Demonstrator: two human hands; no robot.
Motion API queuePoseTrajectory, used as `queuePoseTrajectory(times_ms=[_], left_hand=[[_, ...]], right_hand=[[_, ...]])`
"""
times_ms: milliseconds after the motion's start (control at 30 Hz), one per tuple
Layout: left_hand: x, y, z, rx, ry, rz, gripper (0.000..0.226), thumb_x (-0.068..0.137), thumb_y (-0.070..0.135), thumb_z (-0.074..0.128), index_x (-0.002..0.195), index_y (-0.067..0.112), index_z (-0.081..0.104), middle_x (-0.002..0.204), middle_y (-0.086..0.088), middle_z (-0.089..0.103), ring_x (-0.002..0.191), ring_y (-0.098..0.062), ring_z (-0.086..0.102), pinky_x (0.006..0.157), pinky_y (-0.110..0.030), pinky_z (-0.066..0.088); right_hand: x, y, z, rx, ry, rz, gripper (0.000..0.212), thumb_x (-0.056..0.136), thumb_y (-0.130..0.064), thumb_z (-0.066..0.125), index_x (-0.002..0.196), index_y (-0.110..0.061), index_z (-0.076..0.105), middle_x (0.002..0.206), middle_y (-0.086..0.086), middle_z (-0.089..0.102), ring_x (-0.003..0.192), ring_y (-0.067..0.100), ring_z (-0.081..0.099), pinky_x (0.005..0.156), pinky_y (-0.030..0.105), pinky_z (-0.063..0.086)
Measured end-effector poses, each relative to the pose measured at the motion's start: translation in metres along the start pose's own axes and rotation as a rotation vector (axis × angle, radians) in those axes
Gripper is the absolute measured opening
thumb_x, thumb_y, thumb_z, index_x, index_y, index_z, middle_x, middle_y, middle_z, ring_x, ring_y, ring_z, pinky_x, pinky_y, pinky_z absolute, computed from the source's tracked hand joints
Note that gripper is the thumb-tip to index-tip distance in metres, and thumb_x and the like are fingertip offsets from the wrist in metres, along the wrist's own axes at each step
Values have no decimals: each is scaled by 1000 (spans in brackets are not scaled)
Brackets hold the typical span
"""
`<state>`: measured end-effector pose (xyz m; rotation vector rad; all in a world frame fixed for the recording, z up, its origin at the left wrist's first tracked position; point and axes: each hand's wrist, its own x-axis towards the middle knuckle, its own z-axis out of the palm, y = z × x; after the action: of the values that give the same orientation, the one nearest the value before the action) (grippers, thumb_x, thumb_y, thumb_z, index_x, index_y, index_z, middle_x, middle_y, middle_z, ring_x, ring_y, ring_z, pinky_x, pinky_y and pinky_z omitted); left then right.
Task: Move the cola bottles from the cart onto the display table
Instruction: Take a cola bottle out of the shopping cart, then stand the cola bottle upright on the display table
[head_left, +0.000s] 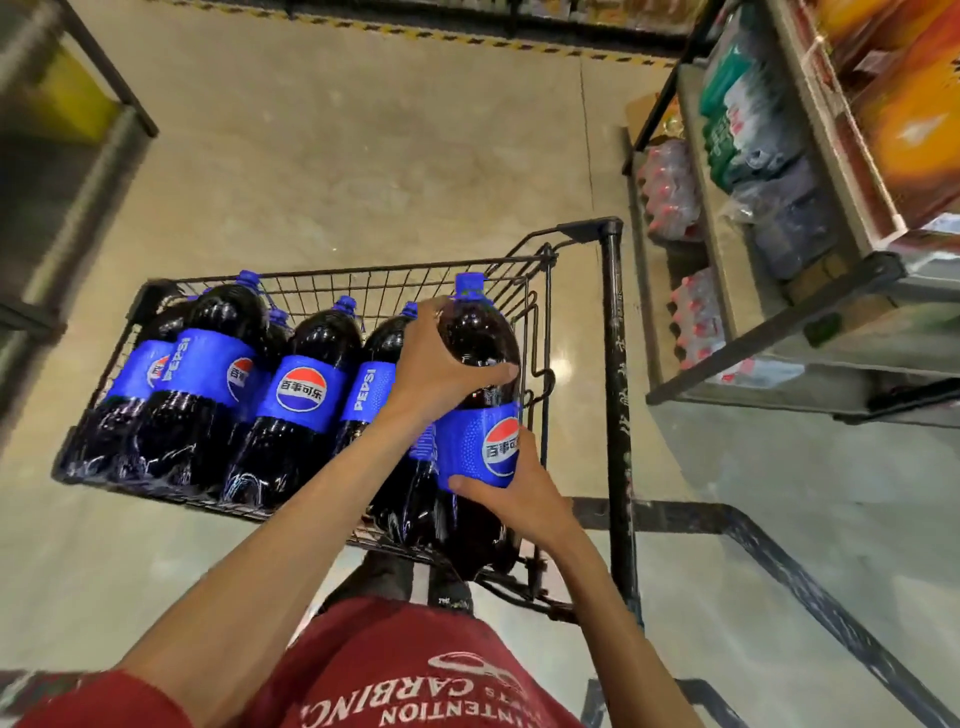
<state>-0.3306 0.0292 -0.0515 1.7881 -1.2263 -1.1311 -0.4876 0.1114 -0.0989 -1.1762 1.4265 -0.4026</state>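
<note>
Apparently lifting out the rightmost cola bottle (483, 338); gripped high with the left hand (441, 364), palm over the dark shoulder, thumb stretched across the front; gripped low with the right hand (519, 493), thumb along the lower edge of the blue label (467, 441), fingers curled round its right side; neither hand slack, both closed firmly on that one bottle. Probably held in two places because of bulk and weight: too fat for a single hand, slick plastic, liquid liable to slosh; top hand for steering, bottom hand for bearing the load. Tilted with the blue cap (469, 285) away from the body; base down at the near right corner of the cart (363, 273), so not yet clear of the basket; impossible to tell whether resting on the wires or already off them. Just beside it, the other bottles (306, 395), lying packed side by side with caps toward the far end; laid flat, likely, to stop toppling and rolling in transit. Most of the task left, judging by so full a cart.

Underfoot, smooth pale concrete floor (337, 156), glossy in places; far off, yellow-and-black hazard tape (467, 36). To the right, metal shelving (719, 260) with shrink-wrapped packs of red-capped bottles (670, 192) and green-labelled packs (737, 114) higher up; to the left, another rack (62, 197), blurred. No display table recognisable as such in view.
</note>
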Motion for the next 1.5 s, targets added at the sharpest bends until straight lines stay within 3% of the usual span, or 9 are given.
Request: queuePoseTrajectory(times_ms=[133,267,600,767,967,1067,1167,1400,1500], left_hand=[[-25,6,-5,29,62,47,113,39,58,87,137,27,42,134,2,53,125,-19,53,108,-44,46],[-51,21,-10,95,74,112,106,36,64,81,130,30,45,130,3,55,124,-18,52,106,-41,46],[-107,20,-70,-110,293,212,106,49,53,88,141,33,37,144,6,50,130,-6,51,110,-25,41],[-143,-6,-126,-267,376,225,97,67,24,94,145,27,36,137,18,53,121,7,55,104,-21,47],[-200,-47,-210,-348,560,228,102,59,42,89,144,33,35,139,16,53,125,0,57,107,-36,50],[-236,-75,-257,-391,698,217,98,55,41,90,138,37,37,135,20,57,125,-3,58,108,-40,49],[-276,-105,-302,-384,830,190,94,54,41,91,132,42,39,128,29,59,123,-2,60,106,-41,51],[-365,-167,-381,-310,1142,129,109,55,35,95,145,25,34,136,20,55,122,3,58,99,-21,50],[-397,-189,-410,-278,1277,92,104,57,32,95,143,24,37,137,15,55,123,0,57,101,-25,51]], right_hand=[[-2,11,2,58,-12,-58,88,55,-37,96,126,-30,44,117,-13,67,102,0,67,97,33,56],[-15,14,6,79,14,-156,92,49,-40,93,127,-25,46,116,-11,68,103,5,68,94,36,57],[-38,-28,32,16,-63,-343,88,50,-36,93,125,-27,47,108,-19,68,100,3,67,83,23,56],[-46,-64,74,-16,-152,-457,76,65,-3,93,117,-34,48,107,-19,67,95,-5,65,77,11,50],[-62,-102,164,-111,-322,-566,78,63,-3,94,117,-35,47,101,-35,66,96,-11,64,84,15,53],[-75,-115,224,-154,-399,-610,89,52,-19,98,125,-30,48,110,-23,68,102,-3,66,89,26,56],[-91,-123,289,-189,-498,-651,88,54,-13,99,125,-30,49,111,-15,68,100,0,67,82,16,52],[-141,-138,428,-223,-768,-712,94,50,-31,96,131,-25,47,117,-16,65,106,-2,65,84,14,51],[-162,-143,477,-247,-867,-724,96,47,-40,95,128,-27,44,115,-15,64,102,-5,65,81,14,53]])
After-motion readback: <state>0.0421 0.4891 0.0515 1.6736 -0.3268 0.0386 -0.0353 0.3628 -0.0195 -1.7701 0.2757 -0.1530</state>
